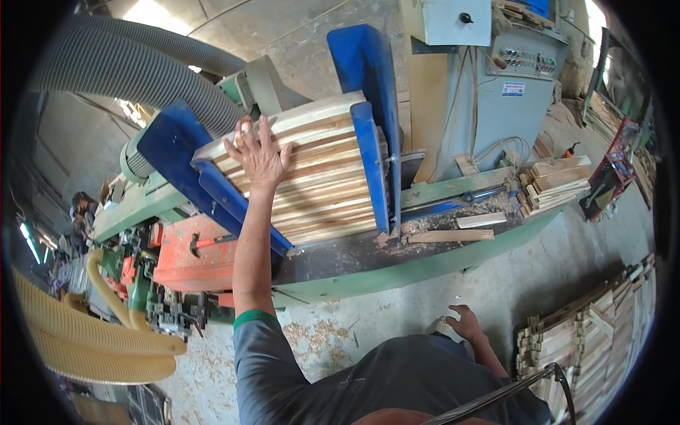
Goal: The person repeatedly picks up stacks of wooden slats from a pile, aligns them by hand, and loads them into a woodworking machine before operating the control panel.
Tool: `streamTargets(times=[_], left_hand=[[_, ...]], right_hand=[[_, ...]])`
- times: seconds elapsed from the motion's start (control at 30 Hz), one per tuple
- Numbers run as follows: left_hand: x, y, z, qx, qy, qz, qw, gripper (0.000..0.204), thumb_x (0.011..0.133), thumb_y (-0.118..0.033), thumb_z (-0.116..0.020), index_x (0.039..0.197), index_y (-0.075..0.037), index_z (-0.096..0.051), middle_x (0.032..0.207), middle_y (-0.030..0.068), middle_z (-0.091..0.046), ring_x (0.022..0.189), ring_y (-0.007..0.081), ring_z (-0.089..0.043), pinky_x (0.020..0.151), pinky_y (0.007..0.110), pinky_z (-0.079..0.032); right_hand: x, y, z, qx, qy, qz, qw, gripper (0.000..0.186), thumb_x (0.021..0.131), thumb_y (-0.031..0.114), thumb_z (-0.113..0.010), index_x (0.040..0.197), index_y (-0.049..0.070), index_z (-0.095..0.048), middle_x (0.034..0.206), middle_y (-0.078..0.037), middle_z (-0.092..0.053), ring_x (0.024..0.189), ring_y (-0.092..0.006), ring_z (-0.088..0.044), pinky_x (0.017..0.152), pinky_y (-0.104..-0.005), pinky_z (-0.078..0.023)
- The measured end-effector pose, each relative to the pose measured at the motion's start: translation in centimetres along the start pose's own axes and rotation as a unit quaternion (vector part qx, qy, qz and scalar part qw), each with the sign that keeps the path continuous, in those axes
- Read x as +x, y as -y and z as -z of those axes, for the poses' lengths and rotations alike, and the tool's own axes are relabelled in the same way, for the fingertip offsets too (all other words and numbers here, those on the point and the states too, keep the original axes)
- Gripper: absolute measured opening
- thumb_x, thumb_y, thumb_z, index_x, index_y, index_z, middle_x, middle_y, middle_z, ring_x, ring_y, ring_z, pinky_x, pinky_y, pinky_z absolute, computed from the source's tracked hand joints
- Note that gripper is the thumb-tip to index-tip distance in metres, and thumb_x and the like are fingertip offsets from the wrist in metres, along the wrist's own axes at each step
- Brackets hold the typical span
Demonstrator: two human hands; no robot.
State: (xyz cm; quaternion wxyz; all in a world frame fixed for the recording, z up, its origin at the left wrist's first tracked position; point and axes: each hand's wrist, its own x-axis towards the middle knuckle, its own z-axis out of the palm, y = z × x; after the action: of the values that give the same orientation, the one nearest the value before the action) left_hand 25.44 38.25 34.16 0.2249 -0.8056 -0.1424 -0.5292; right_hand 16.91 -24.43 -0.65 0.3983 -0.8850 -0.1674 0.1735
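Observation:
My left hand (pixel 263 159) lies spread on the upper boards of a stack of pale wooden strips (pixel 326 180), its arm stretched forward. Two blue metal guides hold the stack at its sides: a left guide (pixel 173 142) and a right guide (pixel 367 64). The strips lie in parallel rows, some lighter and some browner. Low on the right, well apart from the machine, my right hand (pixel 464 322) hangs beside my body. Its fingers are bent but apart, and nothing shows in them.
Loose wood pieces (pixel 453 235) and shavings lie on the machine bed right of the guides, near a pile of short boards (pixel 556 184). A hammer (pixel 202 244) rests on an orange cover (pixel 191 262). Stacked wood (pixel 588 326) stands on the floor at right. Grey hoses (pixel 142 57) hang behind.

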Motion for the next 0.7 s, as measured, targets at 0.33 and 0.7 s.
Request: streamTargets(times=[0.33,0.7], left_hand=[[-0.4,-1.8,1.6,-0.029,0.027,0.026,0.999,0.091,0.088,-0.069,-0.063,0.159,-0.018,-0.038,0.162,0.0215,-0.025,0.156,0.0439,-0.012,0.117,0.077,-0.003],[-23.3,-15.5,13.0,-0.309,0.225,0.295,0.876,0.065,0.094,-0.031,-0.072,0.148,-0.004,-0.05,0.136,0.0282,-0.056,0.124,0.0452,-0.056,0.105,0.049,-0.046]], right_hand=[[4.7,-1.5,-3.7,-0.095,0.125,0.191,0.969,0.046,0.085,0.028,-0.074,0.125,0.007,-0.072,0.121,-0.026,-0.067,0.118,-0.0411,-0.062,0.104,-0.0454,-0.05],[8.0,-15.2,-2.9,-0.064,0.27,0.087,0.957,0.055,0.085,0.034,-0.072,0.127,0.0,-0.07,0.116,-0.025,-0.073,0.11,-0.0348,-0.07,0.099,-0.0417,-0.053]])
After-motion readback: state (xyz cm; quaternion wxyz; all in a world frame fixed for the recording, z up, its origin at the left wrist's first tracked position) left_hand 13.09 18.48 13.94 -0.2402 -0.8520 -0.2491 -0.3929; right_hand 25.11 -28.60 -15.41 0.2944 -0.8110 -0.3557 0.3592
